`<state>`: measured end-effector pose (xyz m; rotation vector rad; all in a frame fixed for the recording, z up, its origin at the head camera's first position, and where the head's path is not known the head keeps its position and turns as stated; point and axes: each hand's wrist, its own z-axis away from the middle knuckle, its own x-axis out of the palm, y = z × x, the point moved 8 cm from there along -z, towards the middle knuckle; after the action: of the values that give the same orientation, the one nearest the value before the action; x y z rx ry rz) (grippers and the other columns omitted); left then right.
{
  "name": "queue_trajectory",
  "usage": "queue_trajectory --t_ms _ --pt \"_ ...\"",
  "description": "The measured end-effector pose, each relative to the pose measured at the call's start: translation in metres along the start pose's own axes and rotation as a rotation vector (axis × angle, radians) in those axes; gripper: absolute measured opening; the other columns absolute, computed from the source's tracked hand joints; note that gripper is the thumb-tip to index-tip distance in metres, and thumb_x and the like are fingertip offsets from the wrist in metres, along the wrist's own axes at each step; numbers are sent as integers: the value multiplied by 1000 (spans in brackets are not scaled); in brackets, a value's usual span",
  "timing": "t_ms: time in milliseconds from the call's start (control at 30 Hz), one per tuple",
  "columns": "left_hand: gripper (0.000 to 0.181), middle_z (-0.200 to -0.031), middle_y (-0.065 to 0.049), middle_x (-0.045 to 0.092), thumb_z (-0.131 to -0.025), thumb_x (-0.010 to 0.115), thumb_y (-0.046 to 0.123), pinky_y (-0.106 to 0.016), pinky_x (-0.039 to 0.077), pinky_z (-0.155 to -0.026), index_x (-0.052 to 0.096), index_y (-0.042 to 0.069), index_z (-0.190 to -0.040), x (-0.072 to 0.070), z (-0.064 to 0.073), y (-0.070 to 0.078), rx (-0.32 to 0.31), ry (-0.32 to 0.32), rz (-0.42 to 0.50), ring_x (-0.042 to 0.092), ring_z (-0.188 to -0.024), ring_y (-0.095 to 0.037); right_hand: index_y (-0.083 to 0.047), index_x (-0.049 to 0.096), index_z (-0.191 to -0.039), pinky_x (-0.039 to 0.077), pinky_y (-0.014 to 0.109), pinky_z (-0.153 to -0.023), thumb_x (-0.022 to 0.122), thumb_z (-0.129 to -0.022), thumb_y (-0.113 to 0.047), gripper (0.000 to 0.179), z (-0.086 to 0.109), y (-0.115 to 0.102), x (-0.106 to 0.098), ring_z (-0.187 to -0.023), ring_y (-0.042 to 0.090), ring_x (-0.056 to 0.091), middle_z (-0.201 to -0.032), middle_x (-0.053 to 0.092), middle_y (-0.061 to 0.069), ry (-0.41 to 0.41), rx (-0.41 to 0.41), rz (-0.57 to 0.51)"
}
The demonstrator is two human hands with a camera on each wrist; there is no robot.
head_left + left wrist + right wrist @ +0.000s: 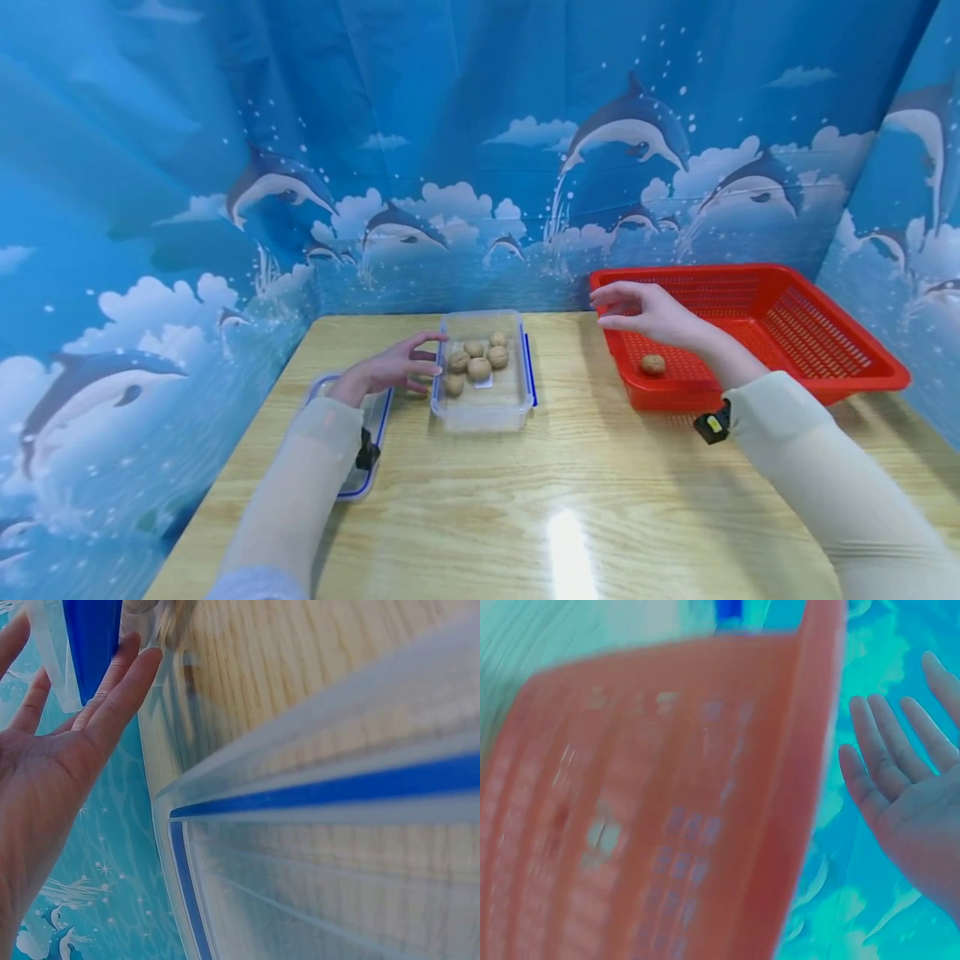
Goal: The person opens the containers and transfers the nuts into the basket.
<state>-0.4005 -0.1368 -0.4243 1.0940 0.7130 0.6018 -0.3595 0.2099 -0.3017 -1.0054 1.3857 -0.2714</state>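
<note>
A clear plastic container point(486, 417) with several walnuts point(479, 369) in it sits toward the back of the table. Beside its left wall is my left hand point(397, 364), fingers spread, the fingertips right at the rim. In the left wrist view those fingers point(112, 712) overlap a blue latch flap point(91, 646). My right hand point(651, 312) hovers over the left side of a red plastic basket point(757, 382), its fingers extended and holding nothing. One walnut point(652, 364) lies inside the basket, below that hand. In the right wrist view the right palm point(922, 817) shows bare beside the basket wall point(727, 787).
A blue-rimmed clear lid or shallow container point(358, 483) lies on the left, partly hidden under the left forearm. The wooden table point(465, 517) meets a dolphin-print curtain point(480, 150) at the back. A blue flap point(531, 371) hangs on the container's right side.
</note>
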Motion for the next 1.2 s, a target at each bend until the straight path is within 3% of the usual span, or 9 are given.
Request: queue_trajectory --t_ms 500,867,1200 --pt "62 -154 -24 22 -100 53 9 -51 50 -90 24 18 -153 -1 0 -2 -5 7 14 40 -131 -41 -1 54 -133 53 39 -88 68 -91 -7 45 -27 -49 57 -105 27 62 -128 58 16 -86 -118 -182" --pt "64 -154 -26 21 -99 54 10 -54 49 -92 21 14 -154 0 2 0 14 -4 24 38 -132 -43 0 53 -134 53 38 -88 67 -92 -7 45 -47 -61 110 -105 26 62 -128 58 16 -113 -169 -193" --pt "64 -153 -25 24 -98 56 10 -50 51 -90 24 17 -153 0 -1 -1 -8 20 19 41 -130 -42 2 54 -133 52 34 -89 70 -89 -4 47 -67 -54 154 -108 34 60 -127 57 24 -194 -136 -178"
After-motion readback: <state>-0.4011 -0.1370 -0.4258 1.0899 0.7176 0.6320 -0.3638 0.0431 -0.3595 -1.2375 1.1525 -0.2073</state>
